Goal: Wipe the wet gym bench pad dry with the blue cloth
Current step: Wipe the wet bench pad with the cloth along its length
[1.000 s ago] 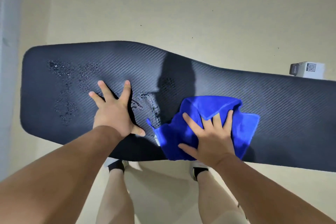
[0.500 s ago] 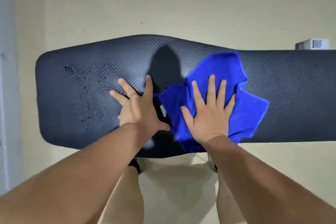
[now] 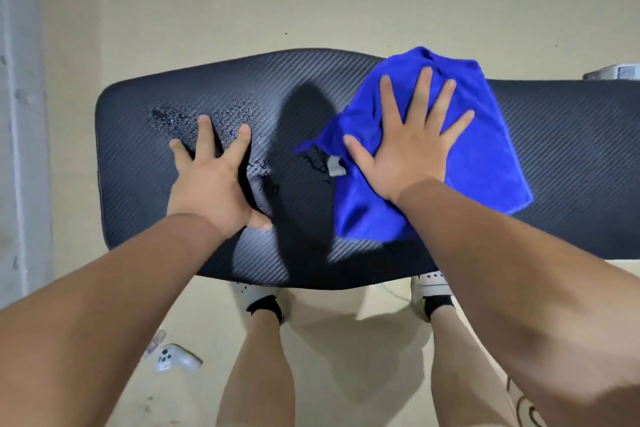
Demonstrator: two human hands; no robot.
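Right hand (image 3: 412, 152), fingers spread flat and grasping nothing, presses the blue cloth (image 3: 485, 156) onto the middle of the dark pad surface (image 3: 571, 149), its far corner lapping the far edge; left hand (image 3: 211, 184) lies flat and released among the droplets (image 3: 166, 114). Judged good practice: even palm pressure, with overlapping strokes brought leftward to the beaded water and the bracing hand lifted clear. Against the frame one second earlier, cloth and right hand stand farther from the person — the left-end droplets remain unwiped.
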